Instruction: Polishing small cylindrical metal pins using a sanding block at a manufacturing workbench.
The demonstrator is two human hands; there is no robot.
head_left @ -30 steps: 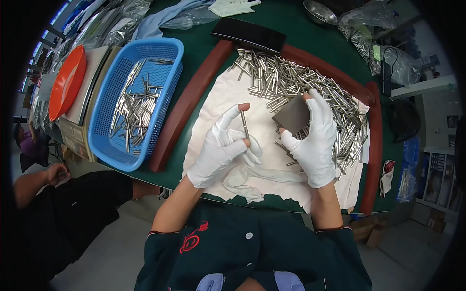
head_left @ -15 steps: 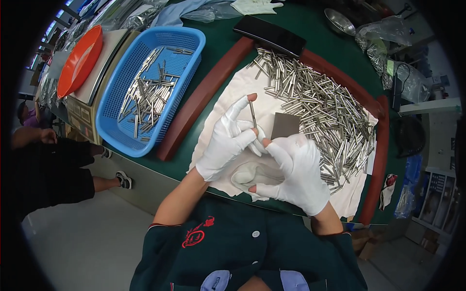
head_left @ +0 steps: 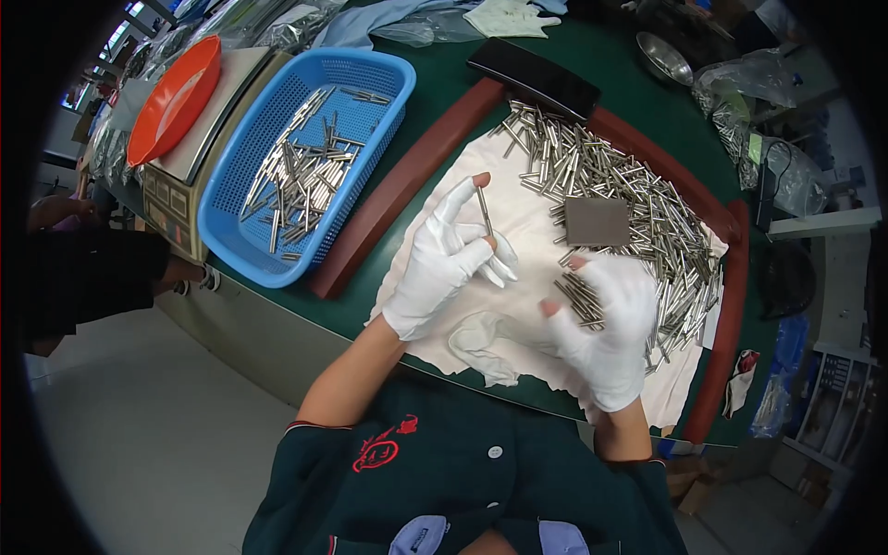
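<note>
My left hand (head_left: pixel 435 262), in a white glove with bare fingertips, pinches a slim metal pin (head_left: pixel 485 211) upright between index finger and thumb. The other fingers are loosely spread. To its right, my gloved right hand (head_left: pixel 610 324) hovers over a white cloth (head_left: pixel 518 199), thumb and index finger apart. Several metal pins (head_left: pixel 581 298) show in that gap. Just beyond the fingers, a grey-brown square pad (head_left: pixel 597 222) overlaps the left edge of a large heap of metal pins (head_left: pixel 666 236); I cannot tell whether hidden fingers touch it. A crumpled white cloth (head_left: pixel 481 344) lies near the table's front edge.
A blue basket (head_left: pixel 211 208) with more pins stands left, beside a scale (head_left: pixel 176 199) bearing an orange dish (head_left: pixel 176 102). Red-brown bars (head_left: pixel 407 176) frame the cloth. A black phone (head_left: pixel 534 79) rests across the far bars. Another person stands at the left.
My right hand has drawn away from the left-held pin toward the heap. The square pad has shifted right, onto the heap's edge. My left hand keeps the pin raised.
</note>
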